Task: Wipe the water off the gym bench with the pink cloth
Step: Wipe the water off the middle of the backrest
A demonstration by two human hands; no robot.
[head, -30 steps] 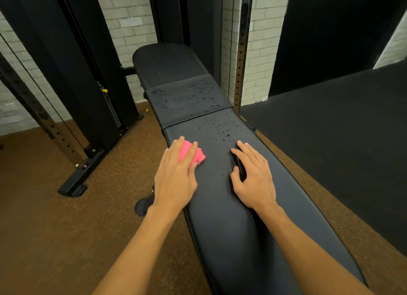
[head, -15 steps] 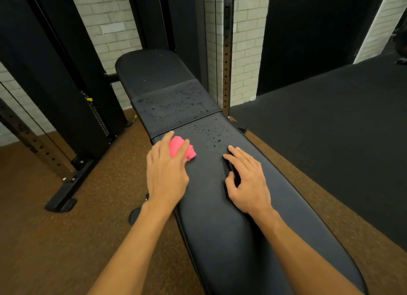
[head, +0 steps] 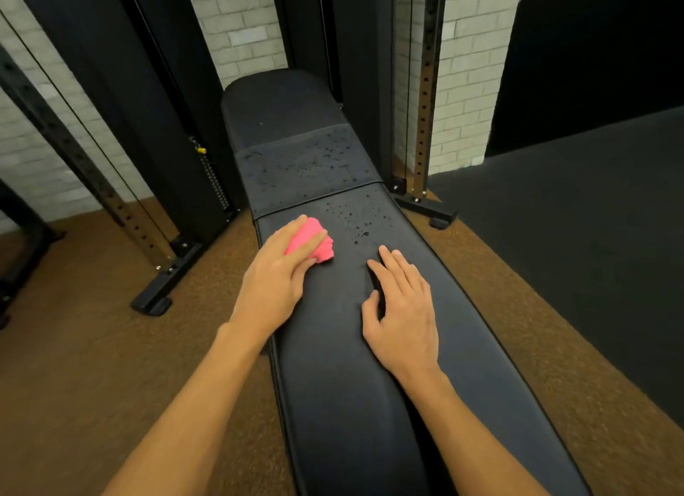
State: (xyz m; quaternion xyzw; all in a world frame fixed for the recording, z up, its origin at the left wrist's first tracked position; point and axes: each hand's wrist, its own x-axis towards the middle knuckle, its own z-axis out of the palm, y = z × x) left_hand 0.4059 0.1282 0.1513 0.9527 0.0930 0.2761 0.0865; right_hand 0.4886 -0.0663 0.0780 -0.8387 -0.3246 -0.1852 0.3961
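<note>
Cloth (head: 314, 242) soft, light, bunched. Left hand (head: 275, 277) fingers flat, pressing it onto desk (head: 351, 403). Right hand (head: 401, 314) fingers spread flat, holding nothing. Droplets (head: 355, 218) just beyond; surface likely slick, press from above.

We see a white brick wall (head: 240, 33) at the back. Black upright (head: 92, 184) w/ holes on the L, a cable (head: 74, 99) crossing it. 2nd upright (head: 422, 107) on the R. Weight stack (head: 213, 177) w/ yellow pin (head: 201, 150) between. Brown floor (head: 92, 366) L, black mat (head: 573, 255) R.
</note>
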